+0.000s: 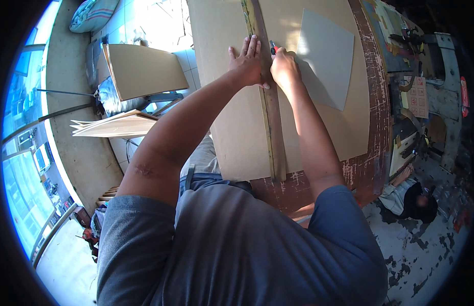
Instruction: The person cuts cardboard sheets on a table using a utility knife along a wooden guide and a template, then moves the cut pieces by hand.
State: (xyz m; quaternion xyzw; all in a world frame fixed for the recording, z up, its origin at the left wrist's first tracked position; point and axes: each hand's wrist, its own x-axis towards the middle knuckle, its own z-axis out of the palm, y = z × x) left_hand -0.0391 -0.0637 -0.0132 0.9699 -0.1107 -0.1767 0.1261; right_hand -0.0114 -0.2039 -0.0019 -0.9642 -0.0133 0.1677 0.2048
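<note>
A large brown cardboard sheet point(237, 127) covers most of the worn table. Across it, running away from me, lies a long straightedge point(274, 148). My left hand point(247, 64) presses flat on the straightedge and the sheet beside it, fingers spread. Just right of the straightedge, my right hand point(285, 69) is closed around a red and black utility knife point(273, 49), its tip pointing away from me. The blade's contact with the cardboard is too small to make out. A grey rectangular sheet point(326, 61) rests on the cardboard to the right of that hand.
Cardboard panels point(145, 71) are stacked on a support at the left, with more thin sheets point(114, 125) nearer me. The table's scratched brown edge point(377, 117) borders a metal machine point(443, 102) at the right. Another person point(408, 199) is low at the right.
</note>
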